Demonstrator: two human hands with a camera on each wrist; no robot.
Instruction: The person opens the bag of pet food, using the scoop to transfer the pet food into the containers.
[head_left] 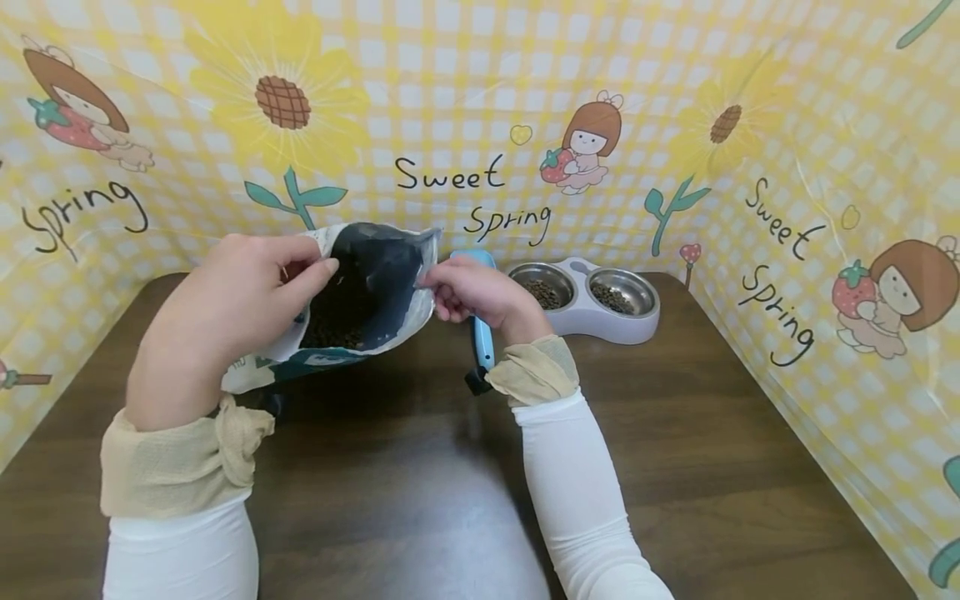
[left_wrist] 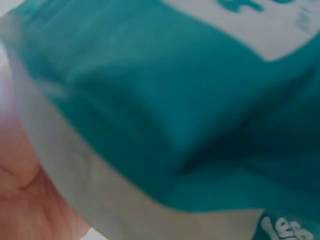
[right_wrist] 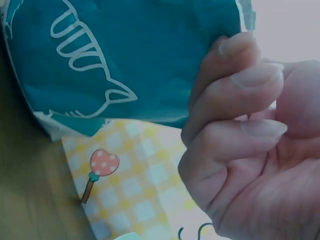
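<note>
A teal and white pet food bag (head_left: 390, 250) is held up over the table, its mouth spread wide. Brown kibble (head_left: 337, 333) lies low inside against the dark lining. My left hand (head_left: 247, 300) grips the bag's left edge. At the right edge of the mouth, my right hand (head_left: 480, 287) pinches the rim between thumb and curled fingers. Teal film of the bag (left_wrist: 150, 100) fills most of the left wrist view. In the right wrist view, a white animal outline shows on the bag (right_wrist: 160, 65) beside the curled fingers (right_wrist: 215, 145).
A double feeding bowl (head_left: 622, 325) with two metal dishes stands at the back right, kibble in both. Behind my right hand lies a light blue long object (head_left: 483, 342) with a black end, partly hidden. Yellow checked cloth (head_left: 465, 100) surrounds the brown table (head_left: 675, 467).
</note>
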